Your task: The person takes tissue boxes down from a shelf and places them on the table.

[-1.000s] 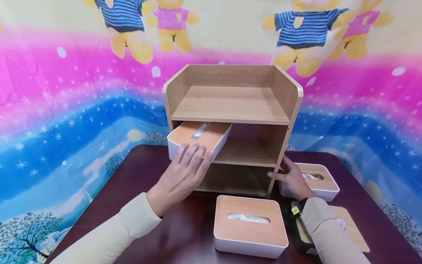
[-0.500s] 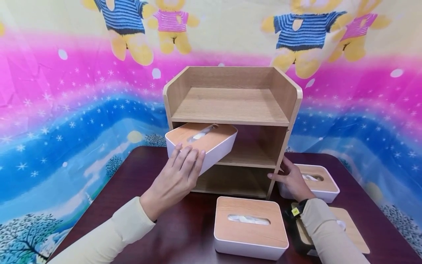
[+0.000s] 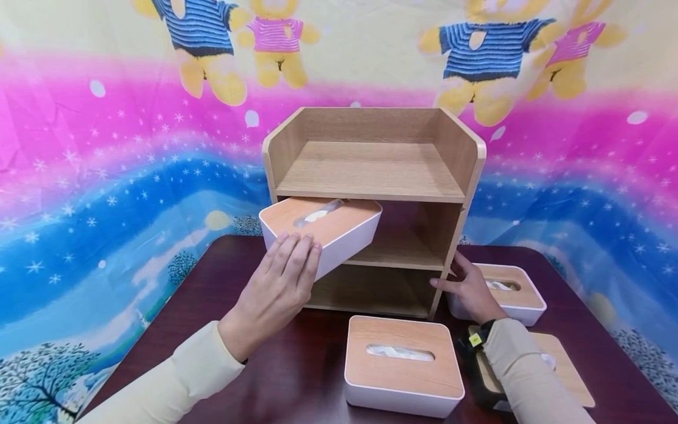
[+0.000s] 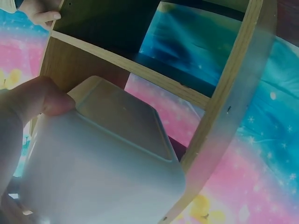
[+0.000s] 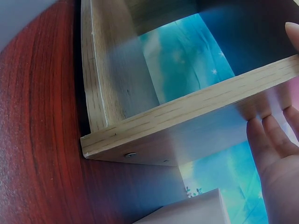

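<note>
A white tissue box (image 3: 344, 250) with a wood-look lid sits partly inside the middle level of the wooden shelf (image 3: 371, 171), turned at an angle. Its near end sticks out at the left. My left hand (image 3: 278, 280) grips that end, fingers over the top edge; in the left wrist view the thumb (image 4: 58, 98) presses the box's underside. At the shelf's right side panel my right hand (image 3: 471, 291) holds on, thumb at the front edge. Its fingertips (image 5: 266, 119) touch the panel's outer face in the right wrist view.
On the dark red table (image 3: 296, 377) another white tissue box (image 3: 402, 377) lies in front of the shelf. A third white one (image 3: 521, 288) stands to its right. A dark box with a wooden lid (image 3: 567, 365) is partly under the right forearm. A printed cloth (image 3: 132, 176) hangs behind.
The left hand has drawn the tissue box outward and to the left, and the box has turned so more of its side shows. My right hand stays on the shelf.
</note>
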`<state>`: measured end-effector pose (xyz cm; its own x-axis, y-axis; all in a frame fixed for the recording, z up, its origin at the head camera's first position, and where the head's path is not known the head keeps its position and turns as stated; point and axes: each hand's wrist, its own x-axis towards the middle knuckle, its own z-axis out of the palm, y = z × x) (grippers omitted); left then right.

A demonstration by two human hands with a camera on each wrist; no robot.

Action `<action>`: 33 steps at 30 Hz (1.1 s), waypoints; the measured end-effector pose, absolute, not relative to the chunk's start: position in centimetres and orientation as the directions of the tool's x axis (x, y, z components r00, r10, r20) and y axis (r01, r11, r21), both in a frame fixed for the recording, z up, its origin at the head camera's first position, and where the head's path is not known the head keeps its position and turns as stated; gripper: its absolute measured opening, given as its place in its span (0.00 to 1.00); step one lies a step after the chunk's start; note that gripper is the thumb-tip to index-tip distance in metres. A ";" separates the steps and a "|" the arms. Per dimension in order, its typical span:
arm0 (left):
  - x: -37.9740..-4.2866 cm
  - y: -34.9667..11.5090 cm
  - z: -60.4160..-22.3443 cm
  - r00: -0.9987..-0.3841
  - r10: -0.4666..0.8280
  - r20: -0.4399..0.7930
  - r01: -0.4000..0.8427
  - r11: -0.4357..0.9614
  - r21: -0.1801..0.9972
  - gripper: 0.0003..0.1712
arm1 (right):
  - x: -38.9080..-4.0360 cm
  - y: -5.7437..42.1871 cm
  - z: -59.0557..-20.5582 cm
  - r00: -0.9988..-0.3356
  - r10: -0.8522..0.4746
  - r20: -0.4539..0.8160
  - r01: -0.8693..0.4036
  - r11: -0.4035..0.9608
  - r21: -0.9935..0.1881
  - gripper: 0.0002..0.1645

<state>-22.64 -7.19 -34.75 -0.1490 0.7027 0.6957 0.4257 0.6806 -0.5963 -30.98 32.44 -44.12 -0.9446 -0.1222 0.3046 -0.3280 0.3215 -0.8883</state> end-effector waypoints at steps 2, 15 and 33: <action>-22.7 -7.3 -34.9 -0.136 0.701 0.700 0.427 0.679 -0.597 0.23 | -31.1 32.5 -44.3 -0.942 -0.123 0.312 -0.335 0.323 -0.885 0.55; -22.1 -8.2 -35.1 -0.131 0.718 0.684 0.450 0.658 -0.604 0.23 | -30.8 32.3 -44.0 -0.943 -0.124 0.308 -0.332 0.337 -0.881 0.56; -21.4 -8.3 -34.8 -0.140 0.678 0.721 0.410 0.703 -0.581 0.21 | -32.0 32.8 -44.5 -0.931 -0.140 0.336 -0.364 0.330 -0.871 0.55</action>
